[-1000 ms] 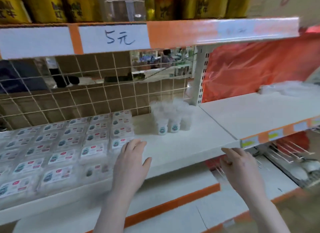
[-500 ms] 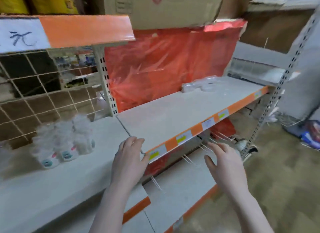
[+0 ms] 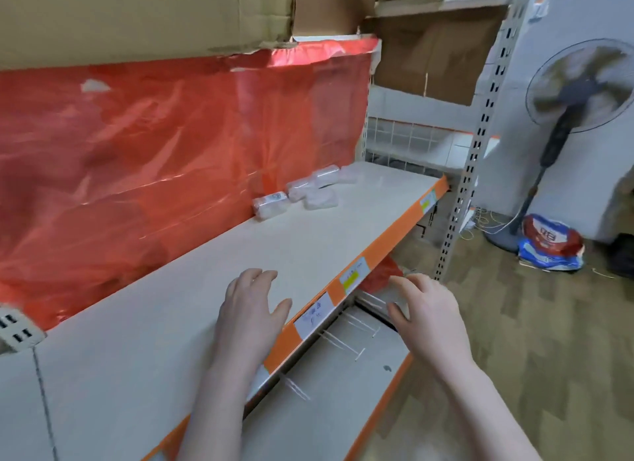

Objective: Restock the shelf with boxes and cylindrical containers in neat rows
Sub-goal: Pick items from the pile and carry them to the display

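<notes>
A white shelf board with an orange front strip runs away to the right. Several small clear plastic packs lie loose near its back, against the red plastic sheet. My left hand hovers over the shelf's front part, fingers relaxed, holding nothing. My right hand is out in front of the shelf edge, above the lower shelf, fingers loosely bent and empty. Both hands are well short of the packs.
A red plastic sheet backs the shelf. Cardboard boxes sit on the level above. White wire hooks stick out under the shelf edge. A standing fan and a blue-red bag are on the floor at right.
The view has swung right, from the section with stocked boxes and cylindrical containers to this shelf. Both hands stayed empty and moved along with it.
</notes>
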Motion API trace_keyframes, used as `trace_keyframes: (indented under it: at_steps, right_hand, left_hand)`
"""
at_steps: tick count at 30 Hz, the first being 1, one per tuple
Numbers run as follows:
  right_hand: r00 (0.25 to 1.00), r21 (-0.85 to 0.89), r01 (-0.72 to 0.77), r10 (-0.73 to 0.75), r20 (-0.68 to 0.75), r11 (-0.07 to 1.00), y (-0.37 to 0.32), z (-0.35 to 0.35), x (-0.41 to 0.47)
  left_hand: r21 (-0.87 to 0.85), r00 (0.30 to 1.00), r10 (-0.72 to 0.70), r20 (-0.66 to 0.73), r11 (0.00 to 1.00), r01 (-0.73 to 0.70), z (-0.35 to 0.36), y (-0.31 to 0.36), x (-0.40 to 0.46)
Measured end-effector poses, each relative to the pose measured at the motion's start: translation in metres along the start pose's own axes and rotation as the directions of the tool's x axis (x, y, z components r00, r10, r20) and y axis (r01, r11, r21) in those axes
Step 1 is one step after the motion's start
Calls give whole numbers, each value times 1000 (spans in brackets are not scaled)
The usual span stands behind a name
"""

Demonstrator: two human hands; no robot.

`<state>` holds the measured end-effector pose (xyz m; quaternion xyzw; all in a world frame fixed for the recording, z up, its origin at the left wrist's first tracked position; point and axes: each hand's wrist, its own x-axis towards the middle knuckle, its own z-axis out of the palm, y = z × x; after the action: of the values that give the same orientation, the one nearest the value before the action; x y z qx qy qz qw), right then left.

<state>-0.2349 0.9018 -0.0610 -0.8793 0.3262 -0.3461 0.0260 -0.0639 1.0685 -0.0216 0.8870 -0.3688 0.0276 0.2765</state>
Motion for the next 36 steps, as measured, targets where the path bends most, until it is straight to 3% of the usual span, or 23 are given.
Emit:
trace_keyframes:
  at_steps: [9,16,24,27,32,36]
  right_hand:
    - [996,23,4,-6,84,1000,66,49,118]
    - [963,147,85,-119,242,985,95,109,196]
    - [841,378,270,-408,355,885,108,171,288]
    - [764,464,346,-532,365,815,99,188,307]
    - [643,517,464,-675,362,720,76,218,317]
    - [612,498,502,-697,373,707,68,239,322]
  left_hand:
    - [16,999,-28,-26,999,29,36,40,124]
    - [53,975,-198,-105,977,205,69,45,172]
    - [64,846,-471,-250,864,499,95,69,193]
    - [56,770,-557,-312,798,600,96,76,189]
    - [73,707,-617,-345,734,675,97,78,177]
    - [70,686,-626,-371,718,692,97,75,172]
